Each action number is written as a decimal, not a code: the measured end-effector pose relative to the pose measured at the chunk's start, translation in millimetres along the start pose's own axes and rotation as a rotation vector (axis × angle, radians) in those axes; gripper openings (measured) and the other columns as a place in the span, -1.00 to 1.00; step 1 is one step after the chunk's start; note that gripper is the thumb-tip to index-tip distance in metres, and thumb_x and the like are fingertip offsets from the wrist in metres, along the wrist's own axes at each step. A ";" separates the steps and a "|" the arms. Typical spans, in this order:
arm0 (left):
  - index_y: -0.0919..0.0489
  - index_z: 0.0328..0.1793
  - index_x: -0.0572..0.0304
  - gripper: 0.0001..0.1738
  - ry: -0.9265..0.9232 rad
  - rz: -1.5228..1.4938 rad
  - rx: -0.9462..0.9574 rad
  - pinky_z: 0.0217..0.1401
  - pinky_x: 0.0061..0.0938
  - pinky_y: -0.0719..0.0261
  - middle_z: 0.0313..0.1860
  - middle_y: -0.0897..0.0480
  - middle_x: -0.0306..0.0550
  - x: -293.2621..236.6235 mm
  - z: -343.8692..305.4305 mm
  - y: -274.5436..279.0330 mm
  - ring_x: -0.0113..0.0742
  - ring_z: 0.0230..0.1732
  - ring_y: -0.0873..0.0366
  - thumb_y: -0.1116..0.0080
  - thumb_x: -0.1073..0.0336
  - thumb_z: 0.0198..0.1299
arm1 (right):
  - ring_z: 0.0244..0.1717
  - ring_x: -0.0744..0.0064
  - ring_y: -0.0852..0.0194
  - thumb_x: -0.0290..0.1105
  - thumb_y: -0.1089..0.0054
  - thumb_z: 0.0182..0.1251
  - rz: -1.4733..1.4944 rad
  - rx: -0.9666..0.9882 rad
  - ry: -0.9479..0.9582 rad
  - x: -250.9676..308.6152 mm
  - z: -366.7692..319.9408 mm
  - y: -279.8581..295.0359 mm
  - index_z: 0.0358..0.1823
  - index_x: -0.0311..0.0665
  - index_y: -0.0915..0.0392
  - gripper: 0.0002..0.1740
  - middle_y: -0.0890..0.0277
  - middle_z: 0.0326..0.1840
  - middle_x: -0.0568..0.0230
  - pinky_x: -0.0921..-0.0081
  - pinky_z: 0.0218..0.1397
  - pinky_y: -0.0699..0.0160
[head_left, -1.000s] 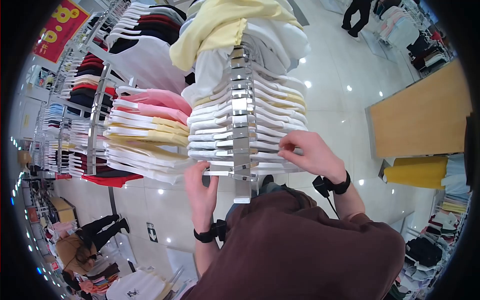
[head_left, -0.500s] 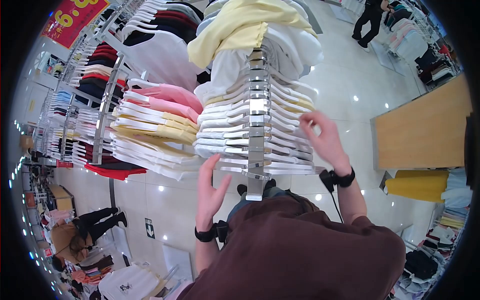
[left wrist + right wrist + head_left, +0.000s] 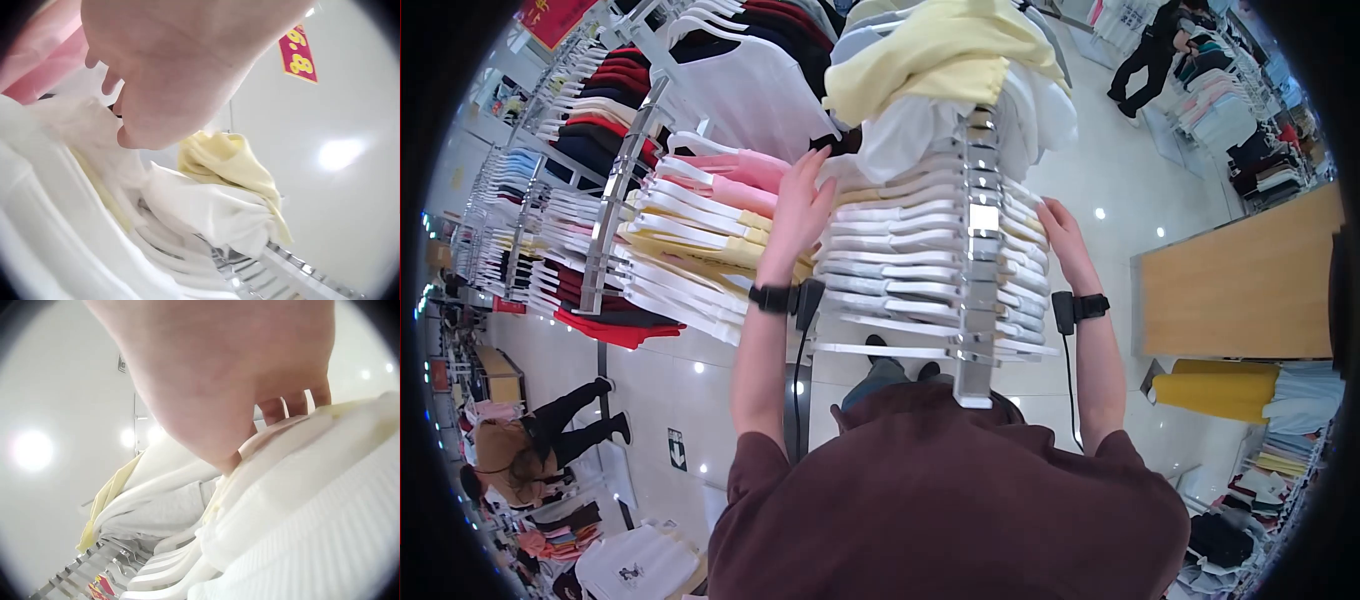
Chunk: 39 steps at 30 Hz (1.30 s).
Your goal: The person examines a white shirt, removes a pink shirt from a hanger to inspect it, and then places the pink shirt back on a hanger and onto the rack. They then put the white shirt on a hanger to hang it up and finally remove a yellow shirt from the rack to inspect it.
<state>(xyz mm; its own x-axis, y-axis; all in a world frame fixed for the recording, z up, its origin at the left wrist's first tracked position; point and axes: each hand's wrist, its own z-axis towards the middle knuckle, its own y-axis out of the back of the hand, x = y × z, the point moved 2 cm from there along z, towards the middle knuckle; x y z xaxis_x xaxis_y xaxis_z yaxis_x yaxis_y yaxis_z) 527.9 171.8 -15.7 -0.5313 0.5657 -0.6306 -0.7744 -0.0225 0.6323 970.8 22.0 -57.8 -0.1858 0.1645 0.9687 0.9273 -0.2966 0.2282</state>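
Note:
A row of white hangers [image 3: 895, 257] with white, grey and pale yellow tops hangs from a metal rail [image 3: 975, 350] in front of me. My left hand [image 3: 800, 215] is at the left side of the row, fingers extended and thumb apart, holding nothing. In the left wrist view its fingertips are near pale tops [image 3: 81, 137]. On the opposite side, my right hand [image 3: 1068, 240] touches the garment shoulders. The right wrist view shows its thumb at a whitish top [image 3: 269, 462], with the other fingers partly hidden behind. A yellow top [image 3: 930, 65] lies draped over the rail's far part.
Pink and yellow tops [image 3: 730, 200] hang close by on the left rack. A wooden panel [image 3: 1240, 275] stands to the right. One hanger [image 3: 885, 350] sits apart at the rail's near end. Two other people are farther off.
Both hands have moved forward along the row. My left hand has left the nearest hanger and reached farther up the left side; the right has moved from near hangers to farther garment shoulders.

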 end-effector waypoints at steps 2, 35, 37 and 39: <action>-0.54 0.59 0.30 -0.44 0.013 -0.064 0.105 0.63 0.03 -0.42 0.43 -0.66 0.36 23.1 28.2 -14.3 0.29 0.51 -0.54 -0.16 0.27 0.53 | 0.07 0.63 -0.58 -0.11 -0.22 0.76 -0.030 0.022 -0.036 6.3 3.2 0.3 0.33 -0.29 -0.65 -0.58 -0.71 0.05 0.40 0.57 0.23 -0.53; -0.54 0.42 0.38 -0.46 0.658 -0.878 0.385 0.35 -0.37 -0.56 0.13 -0.71 0.05 26.9 -41.5 -45.8 -0.27 0.17 -0.65 -0.29 0.10 0.54 | 0.35 0.35 -0.64 -0.38 -0.37 0.49 -0.111 0.020 -0.242 6.7 18.4 9.7 0.58 -0.32 -0.44 -0.34 -0.62 0.44 0.15 0.29 0.46 -0.61; -0.49 0.49 0.39 -0.35 0.734 -0.864 0.320 0.38 -0.33 -0.56 0.22 -0.68 0.10 33.2 -39.1 -48.7 -0.23 0.21 -0.65 -0.38 0.11 0.46 | 0.36 0.35 -0.63 -0.37 -0.36 0.51 -0.114 0.033 -0.202 22.7 8.2 -1.4 0.58 -0.32 -0.43 -0.34 -0.62 0.44 0.15 0.29 0.46 -0.61; -0.54 0.41 0.46 -0.32 0.626 -0.764 0.260 0.35 -0.33 -0.60 0.30 -0.64 0.13 29.6 -26.1 -44.6 -0.21 0.23 -0.64 -0.50 0.14 0.34 | 0.36 0.35 -0.63 -0.36 -0.35 0.52 -0.119 0.037 -0.173 34.2 -0.6 -5.5 0.59 -0.32 -0.43 -0.34 -0.62 0.44 0.16 0.29 0.47 -0.60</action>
<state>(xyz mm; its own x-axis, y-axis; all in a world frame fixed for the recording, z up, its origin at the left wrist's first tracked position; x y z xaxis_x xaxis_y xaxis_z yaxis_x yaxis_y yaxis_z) 537.8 168.0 -74.3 -0.0686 -0.1806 -0.9812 -0.9226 0.3856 -0.0065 959.2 28.6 -25.9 -0.2389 0.3563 0.9033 0.9141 -0.2312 0.3330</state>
